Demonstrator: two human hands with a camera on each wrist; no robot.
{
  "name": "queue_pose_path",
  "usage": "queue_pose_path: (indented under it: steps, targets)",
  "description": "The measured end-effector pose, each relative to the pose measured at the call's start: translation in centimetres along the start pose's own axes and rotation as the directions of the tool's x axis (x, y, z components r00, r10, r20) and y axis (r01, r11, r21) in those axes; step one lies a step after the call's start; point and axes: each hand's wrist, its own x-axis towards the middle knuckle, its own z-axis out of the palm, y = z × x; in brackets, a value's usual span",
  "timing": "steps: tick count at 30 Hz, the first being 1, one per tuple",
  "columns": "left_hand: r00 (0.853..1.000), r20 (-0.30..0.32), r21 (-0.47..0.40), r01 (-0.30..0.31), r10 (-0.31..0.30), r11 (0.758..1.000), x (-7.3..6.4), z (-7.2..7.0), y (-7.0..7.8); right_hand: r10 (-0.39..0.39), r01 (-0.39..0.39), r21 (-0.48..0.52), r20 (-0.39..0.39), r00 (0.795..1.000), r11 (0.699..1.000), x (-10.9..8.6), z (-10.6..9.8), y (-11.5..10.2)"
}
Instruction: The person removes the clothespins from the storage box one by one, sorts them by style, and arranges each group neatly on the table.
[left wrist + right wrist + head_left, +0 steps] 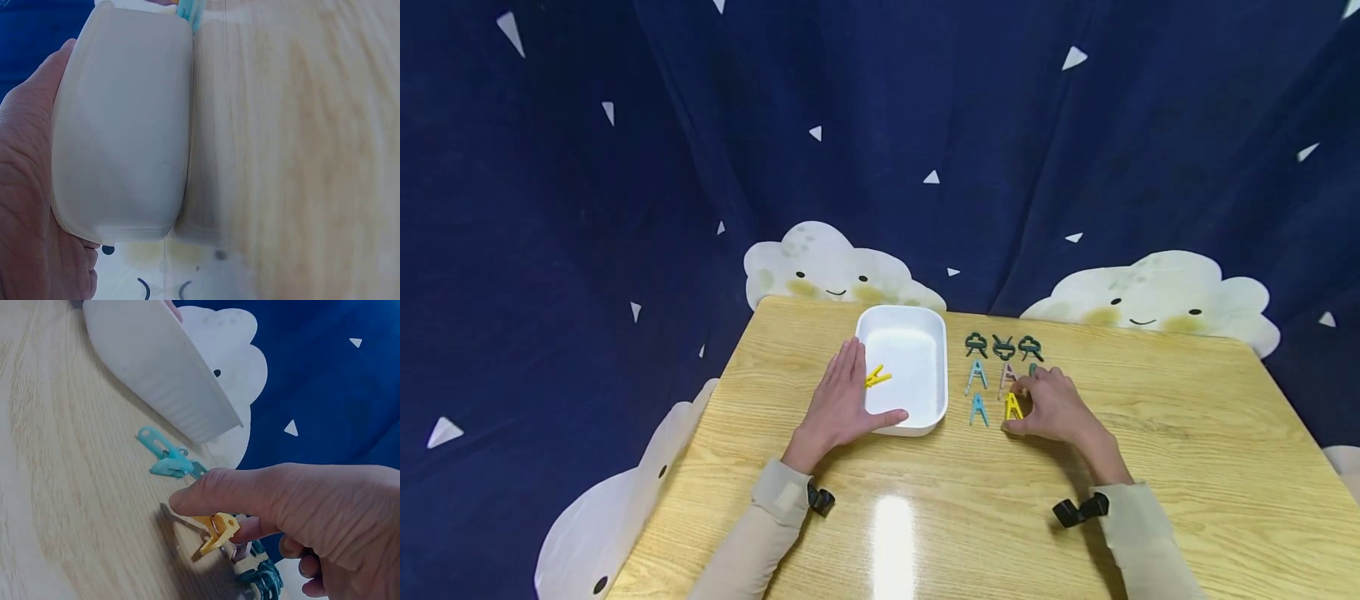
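My left hand lies against the left side of a white plastic tray, fingers straight along the rim and thumb reaching over the near corner. Inside the tray is one yellow clothespin, close to those fingers. With thumb and index finger my right hand pinches another yellow clothespin, low over the table. Just beyond it lies a pink clothespin, and to its left are two blue clothespins. A green clothespin is mostly hidden by the right hand.
Dark green clips form a row of three at the back, right of the tray. All of this sits on a wooden table, with a dark blue curtain hanging behind its far edge.
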Motion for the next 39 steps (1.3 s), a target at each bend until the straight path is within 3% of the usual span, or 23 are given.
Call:
queue_pose_path:
  steps: [27, 39]
  targets:
    - [1.0, 0.01, -0.007, 0.007, -0.007, 1.0, 0.1, 0.1, -0.1, 0.032, -0.032, -0.014, 0.003, 0.999, 0.999, 0.0, 0.3, 0.6]
    - [1.0, 0.014, -0.007, 0.01, -0.01, 1.0, 0.0, 0.2, -0.2, -0.055, 0.054, -0.015, -0.071, 0.996, 0.998, 1.3, -0.8, -2.1]
